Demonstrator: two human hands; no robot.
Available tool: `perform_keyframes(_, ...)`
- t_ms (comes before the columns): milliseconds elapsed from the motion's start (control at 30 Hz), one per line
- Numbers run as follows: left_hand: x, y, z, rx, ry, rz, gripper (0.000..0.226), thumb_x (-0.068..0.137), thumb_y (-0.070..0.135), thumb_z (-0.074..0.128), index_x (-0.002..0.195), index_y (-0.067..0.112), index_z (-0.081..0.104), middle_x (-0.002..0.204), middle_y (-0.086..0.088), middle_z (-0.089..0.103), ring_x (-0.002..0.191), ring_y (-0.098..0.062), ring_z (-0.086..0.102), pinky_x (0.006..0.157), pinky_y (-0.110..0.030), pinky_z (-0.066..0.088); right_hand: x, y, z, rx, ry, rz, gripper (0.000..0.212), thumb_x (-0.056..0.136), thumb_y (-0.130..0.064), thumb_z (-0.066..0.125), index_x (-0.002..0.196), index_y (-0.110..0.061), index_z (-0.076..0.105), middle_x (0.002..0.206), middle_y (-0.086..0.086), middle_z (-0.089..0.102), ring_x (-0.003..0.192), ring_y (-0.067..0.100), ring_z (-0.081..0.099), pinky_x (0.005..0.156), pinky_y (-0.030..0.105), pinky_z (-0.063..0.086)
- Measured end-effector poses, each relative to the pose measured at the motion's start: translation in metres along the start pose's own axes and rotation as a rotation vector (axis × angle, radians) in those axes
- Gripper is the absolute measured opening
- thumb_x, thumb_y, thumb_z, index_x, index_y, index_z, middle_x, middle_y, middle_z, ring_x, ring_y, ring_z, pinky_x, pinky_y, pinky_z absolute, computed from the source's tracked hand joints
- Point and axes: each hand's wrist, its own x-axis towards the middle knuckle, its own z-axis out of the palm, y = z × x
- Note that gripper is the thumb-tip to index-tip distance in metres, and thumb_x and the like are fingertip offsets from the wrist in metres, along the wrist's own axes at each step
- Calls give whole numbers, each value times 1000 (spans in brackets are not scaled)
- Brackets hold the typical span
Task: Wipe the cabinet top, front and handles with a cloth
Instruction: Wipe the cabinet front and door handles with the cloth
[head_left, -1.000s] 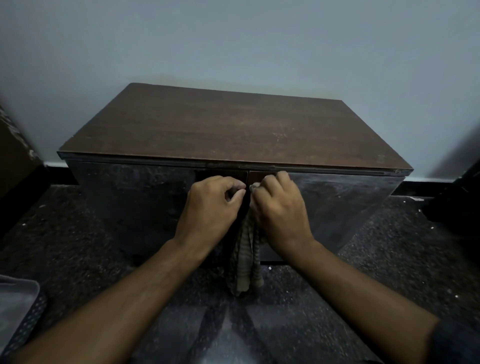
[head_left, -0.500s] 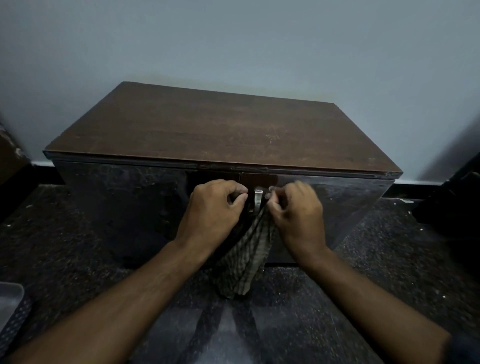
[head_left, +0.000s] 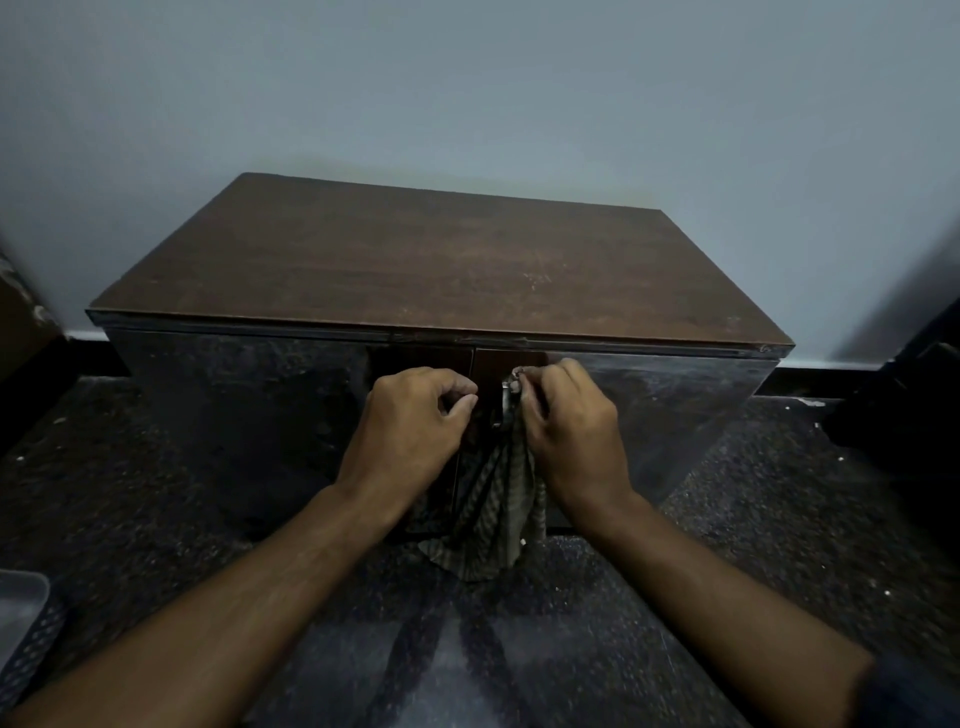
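A pale tray corner (head_left: 18, 597) sits at the far left on the dark floor (head_left: 156, 493). At the cabinet (head_left: 415, 260) front, the left hand (head_left: 410, 426) is curled closed beside the metal handle (head_left: 505, 405). The right hand (head_left: 571, 426) pinches the striped cloth (head_left: 493, 514) against that handle, the cloth hanging down the door.

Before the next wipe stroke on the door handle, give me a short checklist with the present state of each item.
1. Cloth held by right hand: ok.
2. Cloth touching the metal handle: ok, bunched against it near the top.
3. Left hand out of the cloth's way: ok, closed beside the handle.
4. Cabinet doors shut: ok, as far as visible.
5. Cabinet top bare: ok.
6. Handle clean: cannot tell.
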Motion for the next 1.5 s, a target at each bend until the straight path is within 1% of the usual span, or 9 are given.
perform_keyframes(167, 1, 6, 2, 42, -5, 20, 15, 86, 26, 72, 100, 23, 78, 94, 10, 75, 80, -2, 67, 77, -24, 56, 7, -12, 7, -69, -85, -168, 10, 94, -10, 58, 88, -3, 62, 84, 12, 57, 79, 30, 56, 64, 43, 47)
perform_keyframes(333, -3, 6, -6, 35, -37, 10, 15, 86, 25, 74, 100, 23, 78, 92, 10, 75, 78, -1, 67, 75, -22, 56, -2, 2, 3, 77, 28, 157, 17, 88, -7, 68, 77, -6, 55, 76, 6, 52, 65, 19, 51, 59, 40, 43)
perform_keyframes(533, -2, 8, -1, 39, -114, -64, 22, 91, 27, 66, 111, 24, 75, 107, 7, 75, 98, -4, 69, 88, -23, 55, 3, -9, 7, 96, 3, 46, 14, 94, -11, 64, 83, -3, 61, 83, 9, 55, 71, 24, 56, 62, 43, 48)
perform_keyframes(633, -3, 8, 2, 44, -193, -79, 27, 92, 24, 63, 118, 25, 72, 115, 7, 73, 106, -6, 66, 92, -18, 49, -7, -8, 6, 149, 82, 155, 14, 92, -15, 69, 82, -5, 64, 90, 7, 54, 73, 20, 57, 61, 40, 51)
perform_keyframes(800, -2, 6, 4, -3, -316, -126, 39, 89, 8, 53, 115, 31, 69, 98, 12, 71, 88, -4, 66, 74, -17, 51, -11, -18, 10, 103, 12, 201, 14, 90, -25, 72, 91, -13, 63, 95, 4, 54, 91, 22, 56, 67, 37, 51)
perform_keyframes(1000, -3, 9, 11, -25, -332, -170, 37, 91, 7, 56, 121, 24, 68, 110, 8, 71, 98, -4, 64, 75, -6, 42, -20, -13, 11, 123, -46, 85, 31, 86, -4, 70, 71, -15, 46, 76, -5, 41, 70, 11, 42, 63, 22, 31)
perform_keyframes(1100, -5, 8, 11, -56, -340, -195, 44, 91, 5, 55, 130, 22, 63, 118, 6, 69, 104, -5, 63, 84, -8, 44, -32, -8, 14, 87, -127, 56, 25, 88, -5, 69, 73, -11, 51, 74, 2, 48, 68, 15, 47, 60, 29, 37)
perform_keyframes(1200, -3, 11, 13, -78, -306, -176, 44, 89, 7, 53, 127, 25, 65, 113, 7, 71, 104, -7, 66, 89, -17, 50, -18, -9, 13, 97, -50, 74, 24, 88, -3, 69, 73, -7, 51, 73, 7, 51, 68, 20, 50, 60, 32, 39)
perform_keyframes(1500, -3, 9, 10, -62, -301, -197, 42, 89, 7, 55, 128, 22, 65, 110, 9, 70, 101, -3, 64, 84, -8, 45, -26, -10, 16, 144, -62, 144, 36, 85, -3, 72, 70, -16, 42, 72, -5, 40, 65, 10, 39, 60, 19, 29)
